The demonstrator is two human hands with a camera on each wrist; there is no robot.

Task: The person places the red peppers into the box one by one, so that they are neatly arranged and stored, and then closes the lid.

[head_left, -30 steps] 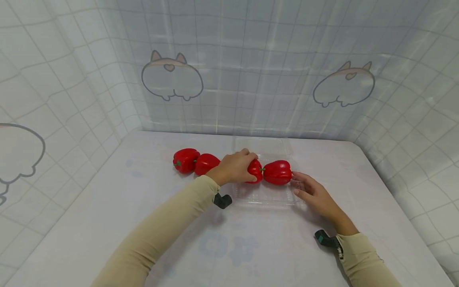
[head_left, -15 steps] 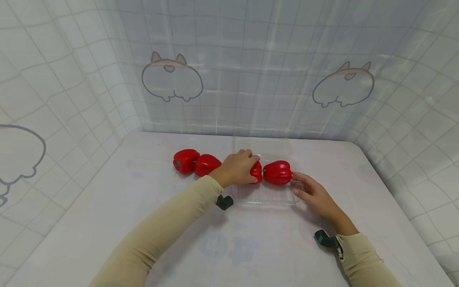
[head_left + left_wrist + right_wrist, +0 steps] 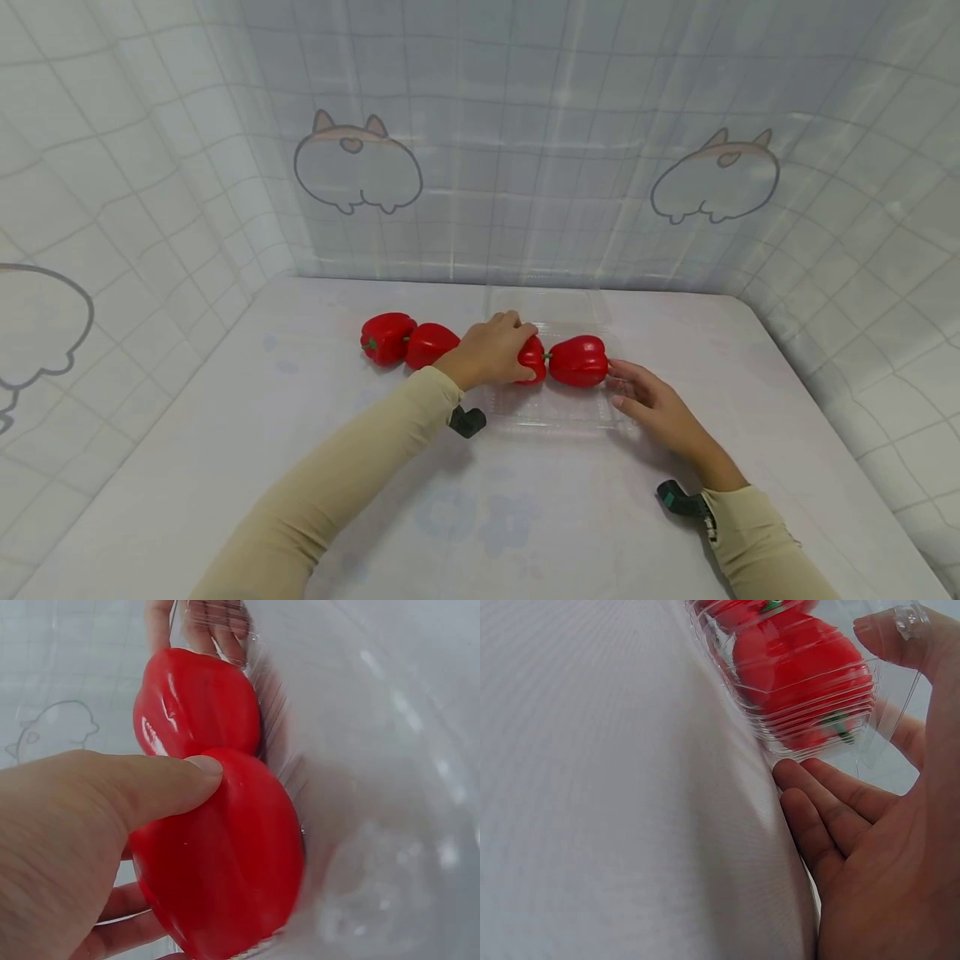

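My left hand (image 3: 491, 350) grips a red bell pepper (image 3: 532, 360) over the left part of a clear plastic box (image 3: 555, 410); in the left wrist view its thumb lies across that pepper (image 3: 225, 862). A second pepper (image 3: 579, 361) sits in the box's right part, against the first. At the box's right end is my right hand (image 3: 663, 417); in the right wrist view the thumb of this hand (image 3: 877, 810) is at the box's rim and its fingers are by the lower wall (image 3: 817, 712). Whether the gripped pepper rests on the box floor, I cannot tell.
Two more red peppers, one at the far left (image 3: 387, 338) and one beside it (image 3: 432, 344), lie on the white table (image 3: 300, 433) left of the box. The box's clear lid (image 3: 547, 305) lies folded back toward the rear curtain (image 3: 525, 167).
My left hand moved slightly right, then slightly back left, still gripping the pepper. The right hand has stayed in place at the box.
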